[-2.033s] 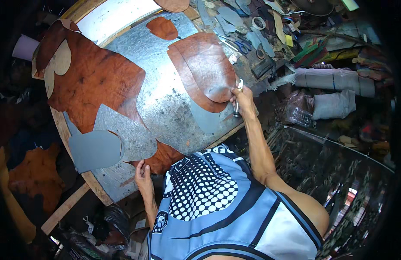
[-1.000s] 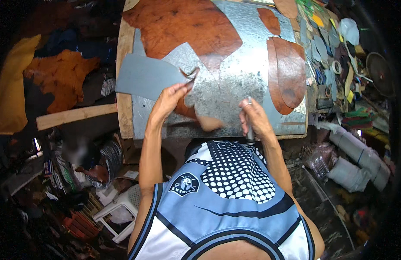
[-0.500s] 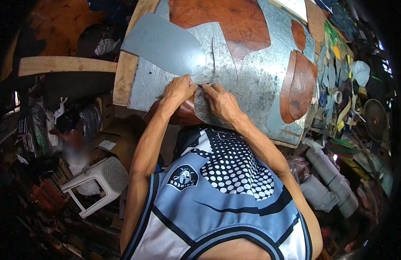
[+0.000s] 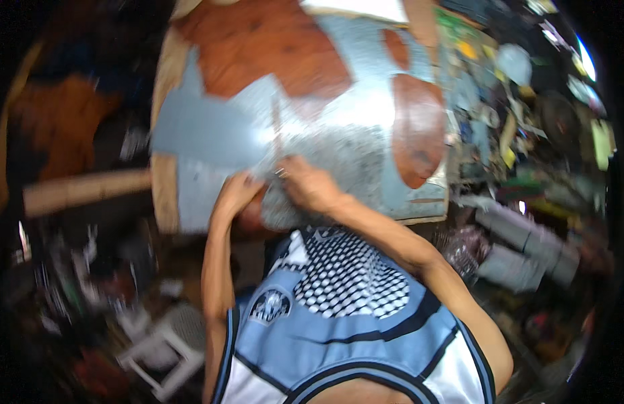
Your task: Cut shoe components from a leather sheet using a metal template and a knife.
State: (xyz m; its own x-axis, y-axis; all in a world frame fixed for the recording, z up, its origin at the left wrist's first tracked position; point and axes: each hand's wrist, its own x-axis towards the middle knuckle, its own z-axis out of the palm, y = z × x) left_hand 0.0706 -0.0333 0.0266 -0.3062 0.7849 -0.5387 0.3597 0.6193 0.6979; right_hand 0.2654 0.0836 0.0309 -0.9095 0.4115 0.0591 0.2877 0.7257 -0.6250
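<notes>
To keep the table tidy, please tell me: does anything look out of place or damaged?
The grey sheet looks askew: it covers part of the left wooden edge. No spill stands out; blur may hide small damage.

Two seconds on, we've swung our right hand away from the stacked brown leather panels, and now it's over beside our left hand, near the small brown leather scrap. Our view's gone way blurrier too.

one reddish-brown leather piece, partly hidden, outline blurred. it lies at the near edge of the metal-topped table.
</notes>
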